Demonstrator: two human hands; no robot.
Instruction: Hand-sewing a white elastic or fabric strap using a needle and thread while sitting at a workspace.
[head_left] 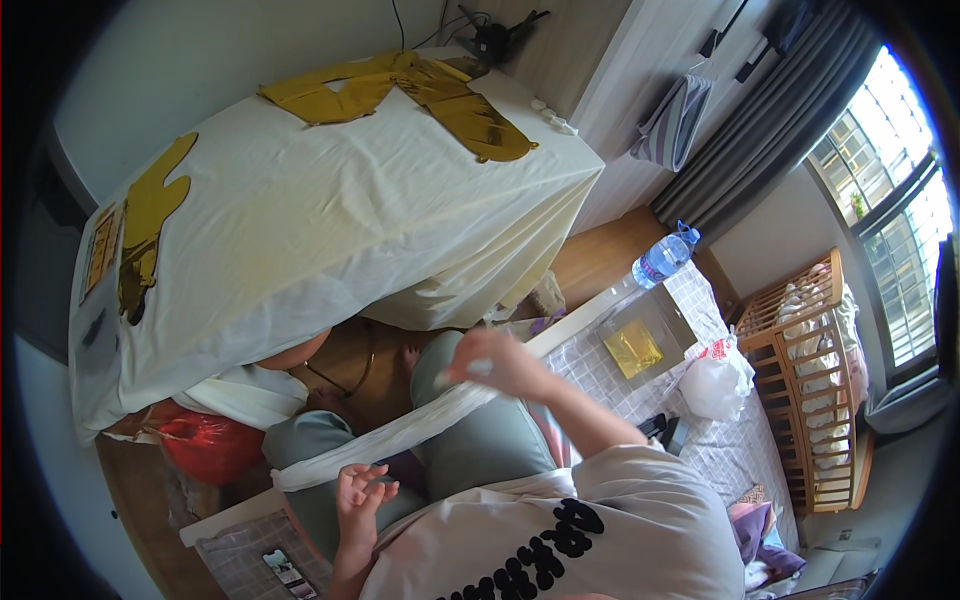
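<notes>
My right hand (500, 366) is raised over my right thigh, slightly blurred, its thumb and fingers brought together in a pinch. A small pale bit shows at the fingertips, too small to name. My left hand (362, 503) is held above my left thigh, fingers loosely curled and apart, nothing visible in them. A long white cloth strip (375, 448) lies across my lap between the hands. Ahead, flat gold foil balloons lie on the cream cloth of a table (300, 210): one at the left (160, 205), others along the far edge (465, 115).
A red plastic bag (215, 443) sits on the floor at left. On the bed's checked cover (690, 440) are a water bottle (662, 260), a clear-topped box with gold foil (634, 349), a white plastic bag (718, 382) and a phone (288, 574). A wooden crib (810, 400) stands at right.
</notes>
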